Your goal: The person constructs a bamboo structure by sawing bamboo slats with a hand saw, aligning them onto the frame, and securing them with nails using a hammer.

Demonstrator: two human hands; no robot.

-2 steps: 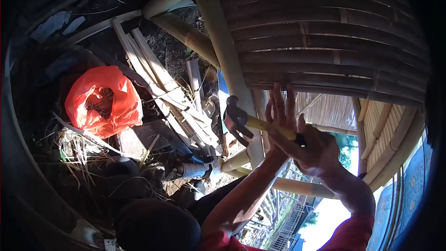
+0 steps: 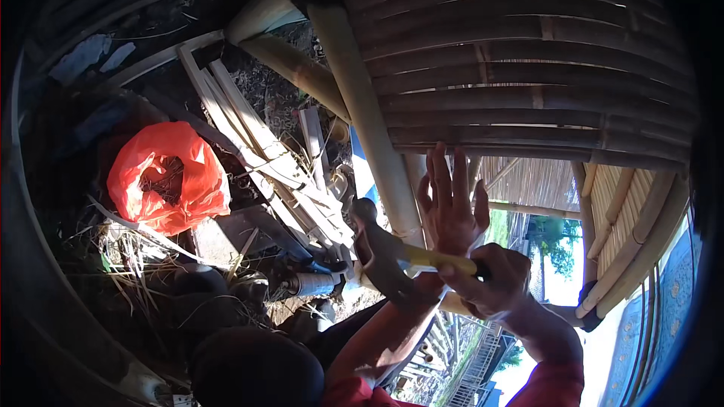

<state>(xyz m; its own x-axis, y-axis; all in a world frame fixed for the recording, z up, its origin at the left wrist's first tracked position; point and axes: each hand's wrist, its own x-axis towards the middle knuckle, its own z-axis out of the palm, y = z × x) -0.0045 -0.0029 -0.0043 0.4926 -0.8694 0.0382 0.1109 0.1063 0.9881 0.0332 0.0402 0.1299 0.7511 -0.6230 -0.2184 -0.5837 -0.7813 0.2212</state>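
Observation:
My right hand [image 2: 498, 280] is closed round the yellow-and-black handle of a claw hammer [image 2: 430, 258]. The dark metal head points left and crosses in front of my left forearm. Above it, my left hand [image 2: 452, 215] is raised with fingers stretched and thumb apart. Its fingertips reach the bottom edge of a panel of dark split-bamboo slats [image 2: 498, 96]; whether they press on it I cannot tell. No nail can be made out at the fingertips. Just left of the left hand runs a thick bamboo post [image 2: 362, 105].
An orange-red plastic bag [image 2: 200, 200] sits open on the ground at left, dark bits inside. Several split-bamboo strips [image 2: 249, 132] lie beside it, with a blue-labelled can [image 2: 313, 283] nearer me. Bamboo poles [image 2: 633, 245] and blue patterned cloth [image 2: 664, 309] are at right.
My right hand has dropped with the hammer, away from my left hand, which now shows more fully. The hammer head has moved down and slightly left. The whole view has shifted a little.

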